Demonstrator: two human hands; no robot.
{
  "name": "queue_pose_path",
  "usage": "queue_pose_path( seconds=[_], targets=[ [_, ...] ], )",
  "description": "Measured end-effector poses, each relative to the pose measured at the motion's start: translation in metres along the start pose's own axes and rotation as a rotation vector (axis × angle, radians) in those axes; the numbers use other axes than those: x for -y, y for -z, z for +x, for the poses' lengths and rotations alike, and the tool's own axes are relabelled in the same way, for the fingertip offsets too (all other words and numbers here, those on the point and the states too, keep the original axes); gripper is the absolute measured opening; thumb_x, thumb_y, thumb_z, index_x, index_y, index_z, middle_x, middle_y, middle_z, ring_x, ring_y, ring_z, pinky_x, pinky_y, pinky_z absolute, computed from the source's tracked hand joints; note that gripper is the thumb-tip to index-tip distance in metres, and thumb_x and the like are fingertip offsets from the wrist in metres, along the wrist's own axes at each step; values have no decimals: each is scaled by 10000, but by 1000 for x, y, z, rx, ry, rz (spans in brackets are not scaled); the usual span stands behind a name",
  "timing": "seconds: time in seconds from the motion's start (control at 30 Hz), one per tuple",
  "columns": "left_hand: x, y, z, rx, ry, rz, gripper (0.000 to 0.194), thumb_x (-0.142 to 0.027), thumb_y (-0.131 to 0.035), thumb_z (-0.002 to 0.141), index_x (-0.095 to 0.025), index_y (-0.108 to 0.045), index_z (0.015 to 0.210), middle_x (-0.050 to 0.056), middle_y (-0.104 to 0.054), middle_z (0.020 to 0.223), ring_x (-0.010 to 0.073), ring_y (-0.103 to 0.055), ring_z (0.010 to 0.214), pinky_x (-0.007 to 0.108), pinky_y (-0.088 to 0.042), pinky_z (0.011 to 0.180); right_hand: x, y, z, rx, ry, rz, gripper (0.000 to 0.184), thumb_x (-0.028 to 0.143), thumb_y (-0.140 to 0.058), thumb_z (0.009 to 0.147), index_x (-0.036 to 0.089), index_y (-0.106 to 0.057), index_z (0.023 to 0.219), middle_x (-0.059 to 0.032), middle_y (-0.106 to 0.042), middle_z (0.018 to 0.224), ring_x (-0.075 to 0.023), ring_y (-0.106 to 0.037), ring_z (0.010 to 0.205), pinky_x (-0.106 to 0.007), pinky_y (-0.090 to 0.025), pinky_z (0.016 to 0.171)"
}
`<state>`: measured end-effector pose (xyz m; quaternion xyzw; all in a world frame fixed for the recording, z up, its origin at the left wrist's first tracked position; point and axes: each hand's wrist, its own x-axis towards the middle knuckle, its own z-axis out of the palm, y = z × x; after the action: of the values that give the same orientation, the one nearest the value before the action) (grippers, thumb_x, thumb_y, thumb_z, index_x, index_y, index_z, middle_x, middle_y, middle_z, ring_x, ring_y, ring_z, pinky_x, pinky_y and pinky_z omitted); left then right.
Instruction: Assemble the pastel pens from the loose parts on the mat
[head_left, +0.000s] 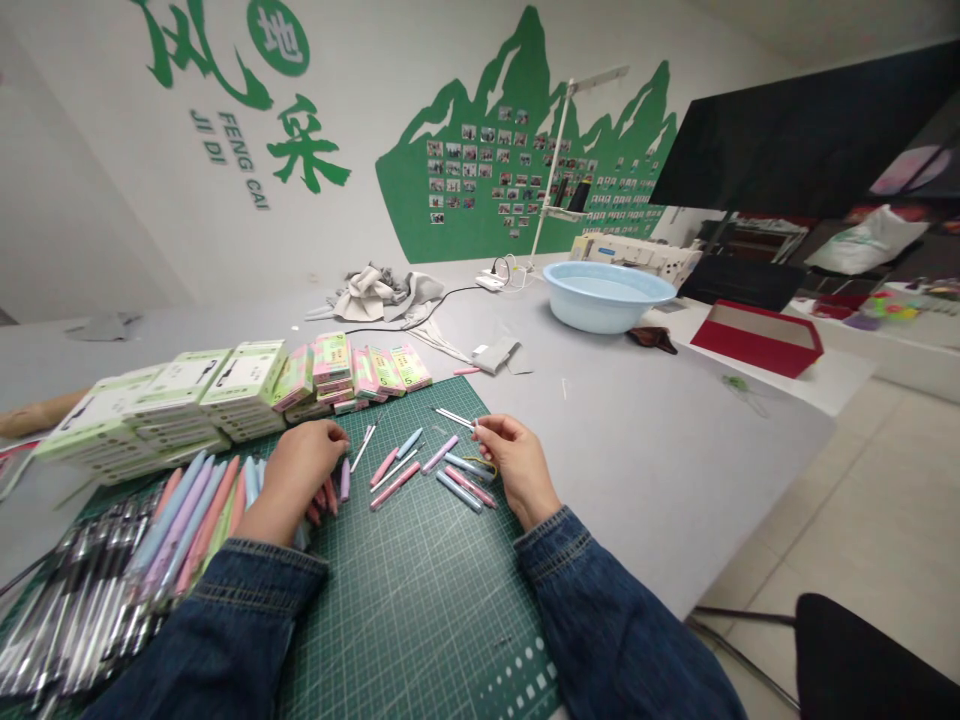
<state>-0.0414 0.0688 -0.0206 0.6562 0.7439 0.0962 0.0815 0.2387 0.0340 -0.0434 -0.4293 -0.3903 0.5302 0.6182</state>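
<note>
My right hand (519, 468) pinches the end of a thin white pen refill (454, 417) over the far edge of the green cutting mat (405, 610). My left hand (300, 475) hovers at the mat's left side, fingers curled together; whatever its fingertips hold is hidden. Between the hands lie loose pen parts: a pink pen barrel (395, 486), a purple piece (440, 455), a blue piece (460, 492) and more white refills (363, 448). Under my left wrist, several pastel pens (187, 520) lie beside a heap of clear pens with black grips (90, 580).
Stacked white-green boxes (244, 385) and small pink boxes (334, 365) line the mat's far left. Behind are cloth scraps (379, 295), a power strip (491, 281), a blue basin (607, 300) and a sewing machine (637, 256). A red box (757, 340) stands right; a black chair (870, 650) is lower right.
</note>
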Motion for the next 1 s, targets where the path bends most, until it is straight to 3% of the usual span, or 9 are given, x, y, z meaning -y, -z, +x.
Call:
queue_pose_path(
  seconds=[0.1, 0.2, 0.37, 0.47, 0.57, 0.77, 0.87, 0.93, 1.0],
  targets=[
    [9, 3, 5, -18, 26, 37, 278, -377, -545, 716, -237, -731, 870, 71, -730, 909, 246, -643, 812, 277, -402, 633, -1, -1, -1, 21, -7, -12, 204, 264, -709, 665, 154, -656, 828, 0, -644, 678, -82, -479, 528, -217, -362, 513],
    [-1, -1, 7, -34, 5, 15, 246, -363, -562, 720, -231, -734, 836, 72, -731, 868, 239, -641, 801, 274, -404, 627, -2, -2, -2, 26, -18, -20, 211, 267, -714, 657, 156, -660, 829, -2, -648, 685, -84, -479, 532, -220, -365, 519],
    [-53, -21, 8, -72, -250, -58, 174, -275, -574, 745, -235, -730, 814, 54, -717, 880, 221, -621, 832, 285, -422, 703, -3, -3, -2, 14, -13, -30, 204, 275, -711, 656, 159, -659, 815, 2, -642, 669, -84, -472, 523, -224, -359, 514],
    [-86, -38, 7, -117, -425, -99, 179, -233, -585, 763, -237, -722, 877, 57, -690, 959, 221, -578, 956, 292, -414, 816, -4, -3, -1, 11, -15, -32, 201, 264, -703, 656, 154, -654, 817, 5, -639, 658, -81, -463, 510, -223, -351, 507],
    [-106, -53, 6, -166, -561, -117, 172, -188, -571, 779, -224, -703, 883, 65, -669, 967, 226, -542, 995, 306, -408, 841, -5, -2, 0, 8, -17, -42, 195, 249, -699, 650, 149, -652, 811, 8, -634, 647, -78, -454, 500, -222, -345, 499],
    [-106, -52, 0, -187, -565, -130, 149, -193, -506, 821, -186, -647, 775, 93, -647, 843, 243, -559, 921, 338, -422, 784, -4, -3, -1, 26, -12, -55, 176, 237, -689, 654, 152, -658, 804, 10, -630, 661, -82, -477, 515, -221, -365, 501],
    [-99, -44, -11, -148, -455, -455, 172, -241, -528, 821, -195, -633, 949, 63, -664, 842, 203, -602, 807, 319, -447, 738, -2, -6, -4, 62, -36, -56, 178, 229, -693, 645, 152, -664, 803, 12, -628, 662, -85, -497, 526, -222, -386, 511],
    [-97, -40, -20, -12, -336, -909, 306, -285, -572, 806, -210, -597, 1101, 47, -681, 875, 172, -623, 766, 299, -468, 724, -1, -10, -7, 88, -51, -64, 174, 228, -698, 640, 154, -662, 792, 17, -621, 644, -88, -509, 529, -225, -405, 523],
    [-97, -37, -29, 136, -205, -1316, 376, -313, -636, 771, -202, -599, 1128, 55, -691, 923, 158, -639, 816, 284, -481, 759, -2, -14, -10, 120, -71, -70, 173, 230, -700, 640, 160, -656, 792, 21, -621, 639, -92, -520, 529, -231, -422, 528]
  ],
)
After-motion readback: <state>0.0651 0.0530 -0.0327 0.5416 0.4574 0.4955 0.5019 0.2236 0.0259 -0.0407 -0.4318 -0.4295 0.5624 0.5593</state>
